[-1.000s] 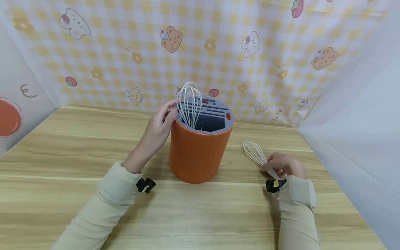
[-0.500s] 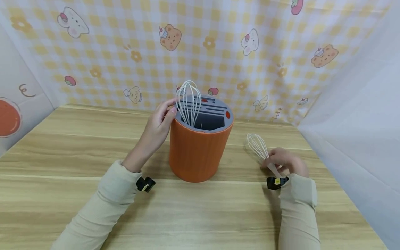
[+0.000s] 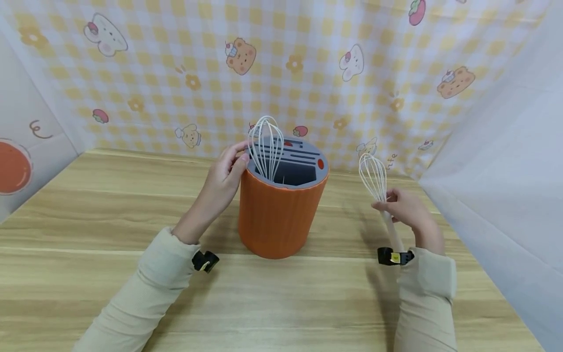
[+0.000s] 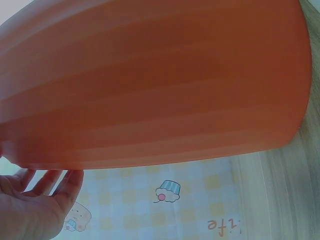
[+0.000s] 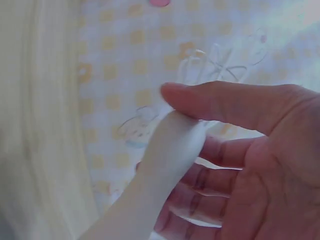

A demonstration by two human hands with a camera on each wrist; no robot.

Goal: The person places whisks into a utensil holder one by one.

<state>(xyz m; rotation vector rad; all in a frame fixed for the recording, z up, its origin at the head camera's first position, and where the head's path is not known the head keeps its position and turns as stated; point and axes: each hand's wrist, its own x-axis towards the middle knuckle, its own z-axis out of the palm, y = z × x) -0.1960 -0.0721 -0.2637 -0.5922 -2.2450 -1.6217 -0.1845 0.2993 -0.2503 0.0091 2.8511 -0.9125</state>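
An orange knife and utensil holder point(image 3: 281, 220) with a grey slotted top stands upright on the table. A whisk point(image 3: 269, 168) stands in its large front compartment, pale wires up and leaning left; its lower part is hidden inside. At the holder's upper left, my left hand point(image 3: 224, 173) holds the rim, thumb in front and fingers around the side. In the left wrist view, bent fingers point(image 4: 70, 187) touch the orange wall. To the right, my right hand point(image 3: 406, 210) pinches a second whisk point(image 5: 165, 145) by its pale handle near the wires, which point up and away.
The wood-grain table point(image 3: 281, 303) carries the holder. Behind it hangs a yellow checked cloth point(image 3: 272, 88) with cartoon prints. White sheeting point(image 3: 497, 171) borders the right side, and a printed panel point(image 3: 31, 122) borders the left.
My right hand has raised the second whisk from the table, moving it away from me and tilting its wires upward. My left hand and the holder have stayed in place.
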